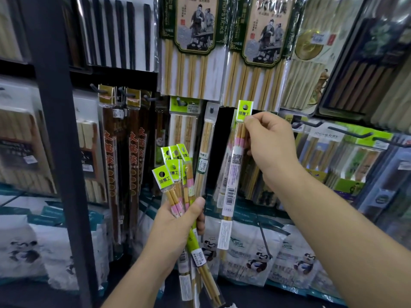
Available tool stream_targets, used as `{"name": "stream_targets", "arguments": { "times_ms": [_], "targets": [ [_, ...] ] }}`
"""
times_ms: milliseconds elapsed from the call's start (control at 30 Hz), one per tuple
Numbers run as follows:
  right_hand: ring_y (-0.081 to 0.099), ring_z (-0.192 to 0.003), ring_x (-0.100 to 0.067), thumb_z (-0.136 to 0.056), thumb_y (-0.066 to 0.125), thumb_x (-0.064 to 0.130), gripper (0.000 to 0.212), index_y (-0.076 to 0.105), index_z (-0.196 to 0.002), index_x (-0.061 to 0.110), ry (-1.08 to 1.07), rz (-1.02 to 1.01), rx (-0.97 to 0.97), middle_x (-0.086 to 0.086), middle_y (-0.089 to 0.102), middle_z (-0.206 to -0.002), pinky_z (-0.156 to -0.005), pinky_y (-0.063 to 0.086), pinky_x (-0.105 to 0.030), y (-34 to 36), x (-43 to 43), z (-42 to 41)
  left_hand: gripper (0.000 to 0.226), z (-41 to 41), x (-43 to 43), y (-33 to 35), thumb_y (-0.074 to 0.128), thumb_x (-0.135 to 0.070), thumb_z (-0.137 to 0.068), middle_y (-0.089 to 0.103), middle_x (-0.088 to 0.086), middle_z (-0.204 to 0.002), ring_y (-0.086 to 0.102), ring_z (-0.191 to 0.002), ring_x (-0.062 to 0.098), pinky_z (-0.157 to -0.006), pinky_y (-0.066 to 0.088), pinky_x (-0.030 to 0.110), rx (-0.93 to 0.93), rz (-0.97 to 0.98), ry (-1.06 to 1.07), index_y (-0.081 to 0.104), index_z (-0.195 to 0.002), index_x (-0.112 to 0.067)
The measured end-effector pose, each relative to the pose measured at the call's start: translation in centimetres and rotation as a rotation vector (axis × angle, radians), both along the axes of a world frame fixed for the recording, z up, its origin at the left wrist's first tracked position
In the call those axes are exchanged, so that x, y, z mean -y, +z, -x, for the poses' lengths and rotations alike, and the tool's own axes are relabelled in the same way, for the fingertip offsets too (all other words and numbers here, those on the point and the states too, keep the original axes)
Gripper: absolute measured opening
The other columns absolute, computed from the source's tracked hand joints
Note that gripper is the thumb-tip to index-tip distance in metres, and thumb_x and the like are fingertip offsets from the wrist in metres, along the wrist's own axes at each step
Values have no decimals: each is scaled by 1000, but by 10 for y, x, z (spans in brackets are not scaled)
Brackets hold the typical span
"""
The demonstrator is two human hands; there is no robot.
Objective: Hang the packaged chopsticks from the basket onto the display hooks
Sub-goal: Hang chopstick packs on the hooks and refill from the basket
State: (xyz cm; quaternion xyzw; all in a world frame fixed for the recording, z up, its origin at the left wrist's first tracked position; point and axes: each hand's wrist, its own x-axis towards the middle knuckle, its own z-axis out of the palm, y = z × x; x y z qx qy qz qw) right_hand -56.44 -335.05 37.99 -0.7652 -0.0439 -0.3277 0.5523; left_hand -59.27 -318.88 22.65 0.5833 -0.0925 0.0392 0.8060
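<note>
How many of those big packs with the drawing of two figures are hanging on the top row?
2. One illustrated pack hangs top centre, above the left hand; the second pack hangs beside it, above the right hand. More may hide behind them.

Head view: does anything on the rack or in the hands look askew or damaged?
Nothing looks damaged or spilled. The hung packs hang roughly straight. Only the bundle in the left hand splays like a fan, and the right hand pinches one pack not yet on a hook.
</note>
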Motion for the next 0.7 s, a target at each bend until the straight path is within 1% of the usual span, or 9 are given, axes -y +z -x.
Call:
{"name": "stream_targets", "arguments": {
  "times_ms": [167, 267, 333, 433, 467, 533, 600, 667, 700],
  "targets": [
    [49, -52, -9, -96, 55, 15, 29, 58, -68, 11, -33, 40, -24, 5, 54, -57, -54, 43, -26, -4, 1, -4, 39, -2, -2, -2, 73, -45, -76, 66, 6, -65, 61, -56, 17, -56, 54, 23, -3, -20, 11, 63, -86, -9],
    [42, -46, -5, -95, 55, 14, 35, 52, -60, 17, -34, 34, -26, 11, 47, -50, -52, 40, -22, -9, 1, -4, 42, -2, -2, -3, 72, -44, -78, 64, 7, -65, 60, -55, 18, -55, 55, 27, -6, 29, -12, 63, -90, -6],
    [43, -43, -2, -95, 55, 14, 40, 50, -56, 20, -31, 29, -31, 13, 48, -47, -49, 39, -18, -10, 1, -3, 48, -3, -1, -5, 72, -45, -78, 63, 7, -67, 61, -57, 18, -56, 56, 30, -24, 71, -27, 61, -96, -2],
    [47, -46, -2, -97, 57, 18, 38, 54, -60, 20, -53, 55, -68, 12, 53, -50, -57, 43, -26, -12, 1, -2, 42, -5, -1, -7, 73, -51, -75, 65, 8, -69, 63, -59, 19, -57, 57, 33, -50, 96, -42, 68, -86, -12],
    [52, -50, -4, -99, 58, 21, 34, 58, -65, 18, -66, 61, -75, 10, 58, -54, -61, 46, -28, -14, 1, -2, 39, -5, -2, -7, 74, -52, -74, 65, 8, -70, 64, -59, 19, -57, 57, 33, -55, 104, -50, 69, -82, -15],
    [57, -60, -6, -99, 60, 29, 20, 63, -82, 18, -122, 53, -70, 7, 65, -69, -64, 47, -27, -20, 2, 1, 42, -5, -3, -7, 76, -53, -72, 66, 8, -72, 64, -61, 20, -57, 57, 33, -57, 121, -61, 69, -86, -14],
    [51, -55, 1, -99, 62, 32, 16, 58, -88, 21, -157, 29, -34, 12, 61, -67, -55, 43, -19, -30, 1, 8, 52, -6, -3, -7, 77, -54, -70, 67, 8, -73, 65, -63, 19, -58, 58, 33, -66, 128, -68, 68, -93, -8],
    [48, -48, 3, -98, 63, 29, 18, 58, -83, 21, -94, 66, -19, 18, 57, -58, -46, 38, -12, -41, -4, 15, 53, -5, -2, -6, 76, -52, -72, 68, 8, -75, 66, -66, 20, -60, 59, 33, -75, 126, -79, 70, -95, -5],
    [49, -50, 3, -97, 65, 28, 18, 61, -81, 21, -36, 126, -40, 17, 58, -59, -46, 39, -10, -47, -8, 18, 51, -5, -1, -6, 76, -50, -74, 69, 9, -76, 67, -67, 21, -61, 59, 34, -77, 122, -86, 71, -95, -5]
  ]
}}
